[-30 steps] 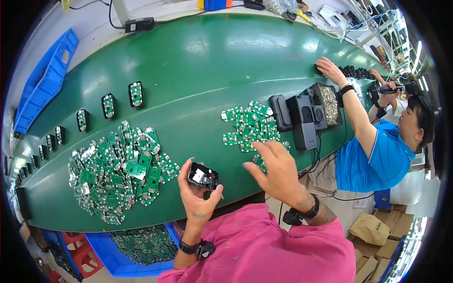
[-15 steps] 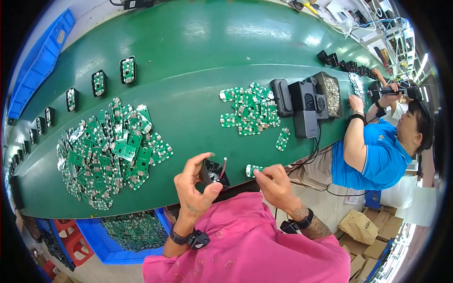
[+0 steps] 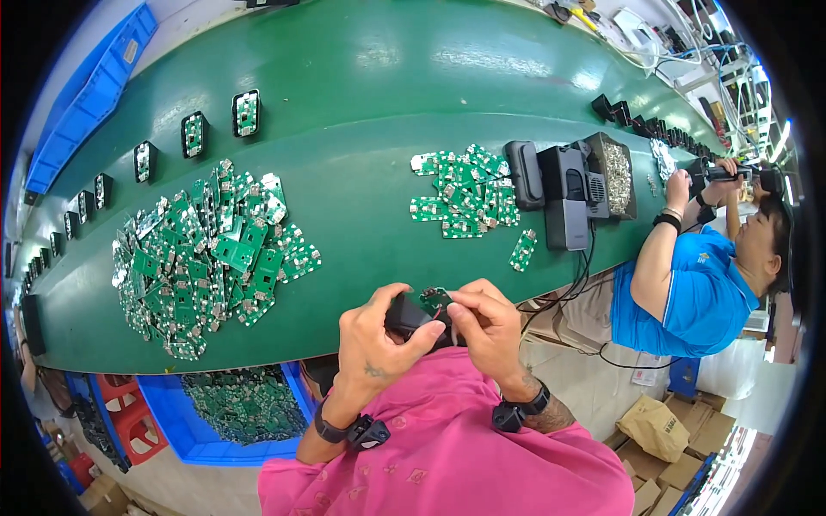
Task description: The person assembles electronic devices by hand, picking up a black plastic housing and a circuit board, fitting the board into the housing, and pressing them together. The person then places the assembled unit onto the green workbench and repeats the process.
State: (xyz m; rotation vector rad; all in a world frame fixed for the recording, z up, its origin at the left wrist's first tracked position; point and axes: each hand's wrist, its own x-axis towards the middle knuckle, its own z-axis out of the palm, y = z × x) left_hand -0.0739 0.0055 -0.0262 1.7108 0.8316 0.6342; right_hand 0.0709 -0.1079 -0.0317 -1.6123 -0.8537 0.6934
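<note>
— Where do we stand?

— We hold the small black housing in our left hand, grip closed around it, just above the near edge of the green surface. Our right hand pinches a small green circuit board at the housing's open top.

— How do we seat it well?

— We judge it best to keep the housing steady and level, line the board up with the opening, and press evenly, clear of the wire. The small pile of boards lies well apart.
</note>
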